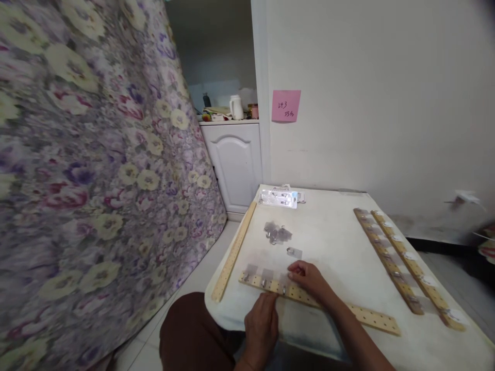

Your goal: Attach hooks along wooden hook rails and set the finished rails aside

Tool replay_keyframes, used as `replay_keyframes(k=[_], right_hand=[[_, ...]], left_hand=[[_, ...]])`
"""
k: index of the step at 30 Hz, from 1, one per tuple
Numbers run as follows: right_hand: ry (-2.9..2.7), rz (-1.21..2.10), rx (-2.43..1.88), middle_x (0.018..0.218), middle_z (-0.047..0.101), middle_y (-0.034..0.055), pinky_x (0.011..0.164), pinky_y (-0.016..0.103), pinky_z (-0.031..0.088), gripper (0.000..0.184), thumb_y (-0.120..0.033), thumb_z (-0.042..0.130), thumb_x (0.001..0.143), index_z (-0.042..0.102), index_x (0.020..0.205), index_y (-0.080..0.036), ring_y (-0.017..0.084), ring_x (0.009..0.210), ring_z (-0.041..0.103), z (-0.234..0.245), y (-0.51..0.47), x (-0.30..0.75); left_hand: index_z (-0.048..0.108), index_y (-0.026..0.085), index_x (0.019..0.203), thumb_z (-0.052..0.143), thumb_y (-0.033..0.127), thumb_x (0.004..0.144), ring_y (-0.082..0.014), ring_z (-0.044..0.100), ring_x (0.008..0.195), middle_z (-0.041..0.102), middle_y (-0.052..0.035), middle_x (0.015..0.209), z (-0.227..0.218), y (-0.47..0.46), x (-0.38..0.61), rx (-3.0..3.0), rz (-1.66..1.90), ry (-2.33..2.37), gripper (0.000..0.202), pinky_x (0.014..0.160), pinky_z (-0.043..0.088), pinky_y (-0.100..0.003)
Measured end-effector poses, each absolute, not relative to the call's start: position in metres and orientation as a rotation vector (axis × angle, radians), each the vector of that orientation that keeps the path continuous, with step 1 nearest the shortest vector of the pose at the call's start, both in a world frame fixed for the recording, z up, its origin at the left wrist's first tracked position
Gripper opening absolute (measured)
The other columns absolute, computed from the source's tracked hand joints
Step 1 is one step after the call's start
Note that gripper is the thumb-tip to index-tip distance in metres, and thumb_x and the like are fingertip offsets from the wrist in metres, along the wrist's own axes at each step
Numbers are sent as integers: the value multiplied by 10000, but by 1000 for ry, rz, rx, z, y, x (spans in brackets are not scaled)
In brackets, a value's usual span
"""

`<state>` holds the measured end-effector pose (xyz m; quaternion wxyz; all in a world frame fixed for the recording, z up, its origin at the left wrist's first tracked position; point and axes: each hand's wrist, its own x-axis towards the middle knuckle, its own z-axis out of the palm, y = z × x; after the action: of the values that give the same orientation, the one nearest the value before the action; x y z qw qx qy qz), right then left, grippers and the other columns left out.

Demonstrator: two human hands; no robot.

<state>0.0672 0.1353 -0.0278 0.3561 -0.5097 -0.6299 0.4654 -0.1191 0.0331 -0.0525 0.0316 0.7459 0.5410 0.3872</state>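
Note:
A pale wooden strip with rows of holes (377, 318) lies across the near part of the table. Toward its left end sit three clear plastic pieces with small metal hooks, the third being the clear plastic hook (284, 289) between my hands. My right hand (307, 278) reaches over the strip, thumb and fingertips drawn together at that piece's right edge. Below, my left hand (263, 319) is closed, its fingertips against the strip's near edge; what they hold is hidden. A loose clear hook (294, 252) lies just beyond, with a pile of similar hooks (276, 233) farther back.
Another bare perforated strip (232, 257) runs along the left edge. Two strips carrying hooks, a darker one (386, 260) and a paler one (419, 270), lie at right. Blister packaging (278, 198) rests at the back, before the wall. A floral curtain (104, 180) hangs at left.

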Motion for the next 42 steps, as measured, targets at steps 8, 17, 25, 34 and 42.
replay_keyframes(k=[8, 17, 25, 34, 42], right_hand=[[-1750, 1169, -1383, 758, 665, 22, 638, 258, 446, 276, -328, 678, 653, 660, 883, -177, 165, 698, 598, -29, 129, 59], [-1795, 1099, -1525, 761, 676, 9, 637, 252, 423, 251, -343, 707, 628, 667, 837, -210, 168, 710, 603, -25, 129, 54], [-1806, 1089, -1546, 725, 669, 0, 616, 248, 405, 232, -345, 691, 640, 660, 830, -214, 159, 677, 598, -26, 129, 51], [-1788, 1084, -1550, 719, 673, -1, 607, 251, 404, 255, -367, 704, 621, 653, 818, -215, 168, 683, 608, -29, 129, 50], [-1767, 1125, -1566, 690, 661, 0, 594, 247, 395, 273, -343, 733, 579, 648, 793, -196, 158, 645, 592, -31, 132, 49]], left_hand=[[515, 230, 1227, 379, 15, 785, -152, 604, 873, 614, -51, 956, -52, 33, -119, 2368, 1072, 1665, 510, 733, 512, -246], [548, 241, 1203, 391, 12, 772, -140, 602, 838, 609, -37, 933, -47, 32, -118, 2353, 1081, 1667, 512, 702, 504, -223], [539, 239, 1204, 384, 7, 765, -148, 597, 849, 606, -43, 927, -47, 32, -117, 2388, 1046, 1697, 520, 709, 504, -235], [549, 252, 1173, 394, 16, 768, -141, 597, 848, 611, -35, 939, -47, 33, -117, 2358, 1048, 1694, 493, 702, 493, -221], [558, 262, 1164, 400, 21, 753, -141, 603, 823, 614, -29, 926, -49, 33, -117, 2359, 1027, 1740, 502, 674, 492, -214]])
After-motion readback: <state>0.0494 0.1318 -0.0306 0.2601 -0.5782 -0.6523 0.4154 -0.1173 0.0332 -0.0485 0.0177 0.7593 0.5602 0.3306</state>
